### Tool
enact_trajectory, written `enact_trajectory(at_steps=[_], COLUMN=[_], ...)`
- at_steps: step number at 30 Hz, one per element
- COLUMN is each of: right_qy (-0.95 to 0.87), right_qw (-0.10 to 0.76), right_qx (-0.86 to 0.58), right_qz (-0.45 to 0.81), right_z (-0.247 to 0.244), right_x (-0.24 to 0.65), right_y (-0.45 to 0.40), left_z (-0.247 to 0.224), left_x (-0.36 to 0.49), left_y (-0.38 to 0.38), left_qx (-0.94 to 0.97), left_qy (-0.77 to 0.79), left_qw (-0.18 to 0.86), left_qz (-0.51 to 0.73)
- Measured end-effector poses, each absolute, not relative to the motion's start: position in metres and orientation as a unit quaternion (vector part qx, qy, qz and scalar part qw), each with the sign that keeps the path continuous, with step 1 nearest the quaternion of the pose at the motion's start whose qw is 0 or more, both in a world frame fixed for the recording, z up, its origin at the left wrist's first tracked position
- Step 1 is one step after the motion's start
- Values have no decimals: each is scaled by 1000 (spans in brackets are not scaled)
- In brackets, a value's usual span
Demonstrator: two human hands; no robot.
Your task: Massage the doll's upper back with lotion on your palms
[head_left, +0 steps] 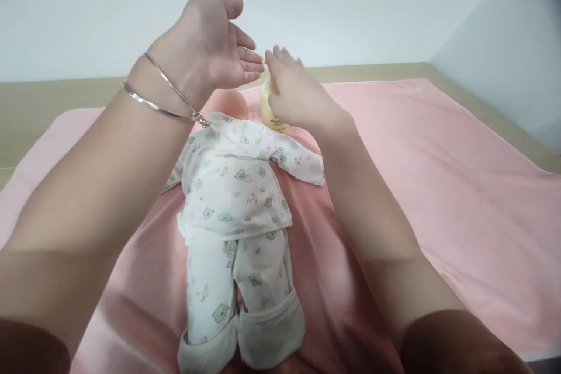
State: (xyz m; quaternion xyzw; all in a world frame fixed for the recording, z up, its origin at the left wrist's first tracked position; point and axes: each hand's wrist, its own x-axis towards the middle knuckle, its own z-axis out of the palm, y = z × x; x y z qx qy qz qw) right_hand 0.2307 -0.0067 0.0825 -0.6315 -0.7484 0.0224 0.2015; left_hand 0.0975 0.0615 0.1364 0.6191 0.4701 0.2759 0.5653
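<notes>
My left hand [223,41] is raised palm up with its fingers apart and nothing lying on the palm that I can see. My right hand [295,87] reaches over a yellowish bottle [266,106], its fingers stretched across the bottle's top, close to my left fingertips. Below the hands a doll lies on its back in a white printed top [236,187] and matching trousers [258,280] with rolled cuffs. Its head [228,103] shows only in part, behind my left wrist. The bottle stands beside the head, partly covered by my right hand.
A pink cloth [438,187] is spread under the doll over a light wooden surface [56,90]. Behind it rises a pale wall [350,6]. Two thin silver bangles [153,106] hang on my left wrist.
</notes>
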Motion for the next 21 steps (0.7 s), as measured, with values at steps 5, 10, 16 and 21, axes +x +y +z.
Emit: enact_trajectory(at_steps=[5,10,16,21], right_qy=[-746,-732,-735,-735], right_qw=[189,201,239,213], right_qx=[-634,-637,-623,-637], right_qz=[-76,-132,-118,-93], right_z=[69,57,31,36], right_x=[223,216,216,222], right_y=[-4,-1,13,25], left_z=[135,118,97,98], left_x=[105,94,64,35], left_y=[55,40,17,-14], left_qx=[529,387,285,293], left_qy=[455,355,319,341], left_qw=[647,754,813,801], left_qz=[308,396,396,395])
